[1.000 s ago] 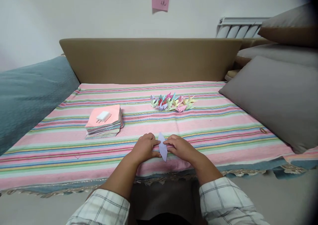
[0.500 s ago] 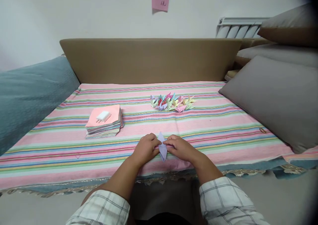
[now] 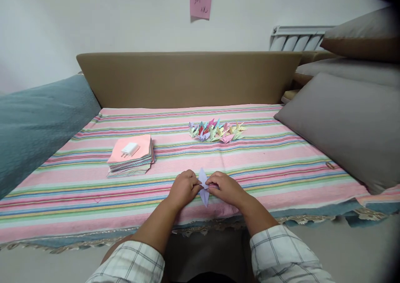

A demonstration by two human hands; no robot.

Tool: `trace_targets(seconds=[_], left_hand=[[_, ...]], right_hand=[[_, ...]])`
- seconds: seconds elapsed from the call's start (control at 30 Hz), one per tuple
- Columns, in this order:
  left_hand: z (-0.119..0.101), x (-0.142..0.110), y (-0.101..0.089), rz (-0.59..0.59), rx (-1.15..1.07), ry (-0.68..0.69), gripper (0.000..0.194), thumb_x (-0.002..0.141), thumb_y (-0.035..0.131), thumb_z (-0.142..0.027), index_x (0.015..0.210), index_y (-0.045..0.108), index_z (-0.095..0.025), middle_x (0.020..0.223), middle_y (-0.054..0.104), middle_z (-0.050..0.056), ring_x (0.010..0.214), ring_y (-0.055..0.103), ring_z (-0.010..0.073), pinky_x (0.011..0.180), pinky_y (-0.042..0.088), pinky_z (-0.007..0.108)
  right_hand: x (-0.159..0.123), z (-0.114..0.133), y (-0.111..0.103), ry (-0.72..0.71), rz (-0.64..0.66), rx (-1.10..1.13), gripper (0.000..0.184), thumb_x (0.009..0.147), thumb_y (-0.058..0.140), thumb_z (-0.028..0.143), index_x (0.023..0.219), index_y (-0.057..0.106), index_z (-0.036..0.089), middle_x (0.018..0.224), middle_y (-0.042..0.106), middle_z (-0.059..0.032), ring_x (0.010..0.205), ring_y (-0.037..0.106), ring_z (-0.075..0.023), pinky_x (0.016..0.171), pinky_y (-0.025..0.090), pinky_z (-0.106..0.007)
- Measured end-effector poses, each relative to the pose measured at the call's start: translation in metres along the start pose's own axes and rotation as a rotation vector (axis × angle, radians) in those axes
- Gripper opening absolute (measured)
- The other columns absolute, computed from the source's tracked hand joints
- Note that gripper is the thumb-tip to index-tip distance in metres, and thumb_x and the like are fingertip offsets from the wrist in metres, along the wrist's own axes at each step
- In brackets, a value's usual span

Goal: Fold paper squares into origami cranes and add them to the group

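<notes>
A small sheet of lavender origami paper [image 3: 203, 178], folded into a narrow diamond, lies between my hands near the front of the striped cloth. My left hand [image 3: 185, 187] pinches its left edge with thumb and forefinger. From the other side, my right hand [image 3: 227, 188] grips the right edge the same way. The diamond's upper and lower points show above and below my fingertips, while its middle is partly hidden by them. Beyond my hands stands a cluster of folded paper cranes [image 3: 215, 131] in several colours.
To the left, a stack of square paper [image 3: 140, 143] carries a white plug adapter [image 3: 130, 149]. Grey cushions [image 3: 343, 125] border the right side, and a blue-green cushion [image 3: 46, 125] the left. A brown backrest [image 3: 187, 79] rises behind. A small brown ring-like item [image 3: 330, 165] lies far right.
My fingertips have come closer together on the lavender paper, and its middle now looks folded or pinched up. The whole view has tilted slightly, shifting everything a little lower.
</notes>
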State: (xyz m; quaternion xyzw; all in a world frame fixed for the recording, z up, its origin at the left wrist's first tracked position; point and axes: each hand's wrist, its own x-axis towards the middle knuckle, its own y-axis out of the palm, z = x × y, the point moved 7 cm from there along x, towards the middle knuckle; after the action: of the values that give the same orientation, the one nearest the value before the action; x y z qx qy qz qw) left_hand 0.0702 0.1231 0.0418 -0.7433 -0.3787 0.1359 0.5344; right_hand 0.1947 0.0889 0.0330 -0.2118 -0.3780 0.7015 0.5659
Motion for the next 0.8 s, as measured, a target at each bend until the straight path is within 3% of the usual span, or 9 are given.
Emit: trace_targets(seconds=[0.13,0.3,0.57,0.8], left_hand=[[0.004,0.001,-0.003,-0.061,-0.062,-0.079,0.012,0.075,0.065,-0.026,0.066,0.066,-0.017,0.078,0.055,0.003,0.077,0.052,0.0154,0.069,0.041,0.027],[0.008,0.001,-0.003,-0.078,-0.110,-0.119,0.012,0.072,0.067,-0.025,0.065,0.063,-0.017,0.079,0.054,0.003,0.078,0.052,0.0155,0.068,0.041,0.027],[0.008,0.001,-0.004,-0.062,0.009,-0.194,0.018,0.078,0.061,-0.032,0.067,0.066,-0.019,0.083,0.058,0.003,0.084,0.052,0.0172,0.075,0.038,0.031],[0.012,0.001,-0.004,-0.078,0.053,-0.350,0.018,0.073,0.064,-0.036,0.063,0.068,-0.021,0.084,0.058,0.002,0.088,0.052,0.0193,0.081,0.035,0.035]], right_hand=[[0.003,-0.005,0.003,0.068,-0.042,-0.049,0.009,0.081,0.059,0.024,0.085,0.066,0.020,0.089,0.059,-0.0034,0.085,0.054,-0.0155,0.072,0.040,-0.025],[0.004,-0.008,0.002,0.159,-0.067,-0.058,0.006,0.080,0.060,0.025,0.080,0.063,0.019,0.084,0.057,-0.0017,0.079,0.053,-0.0140,0.066,0.037,-0.024],[0.007,-0.006,0.002,0.209,-0.120,-0.061,0.018,0.085,0.055,0.026,0.069,0.061,0.018,0.083,0.057,-0.0032,0.084,0.052,-0.0145,0.074,0.039,-0.025],[0.009,-0.007,0.004,0.302,-0.201,-0.144,0.024,0.081,0.056,0.025,0.058,0.056,0.019,0.076,0.055,-0.0035,0.079,0.052,-0.0151,0.068,0.038,-0.025]])
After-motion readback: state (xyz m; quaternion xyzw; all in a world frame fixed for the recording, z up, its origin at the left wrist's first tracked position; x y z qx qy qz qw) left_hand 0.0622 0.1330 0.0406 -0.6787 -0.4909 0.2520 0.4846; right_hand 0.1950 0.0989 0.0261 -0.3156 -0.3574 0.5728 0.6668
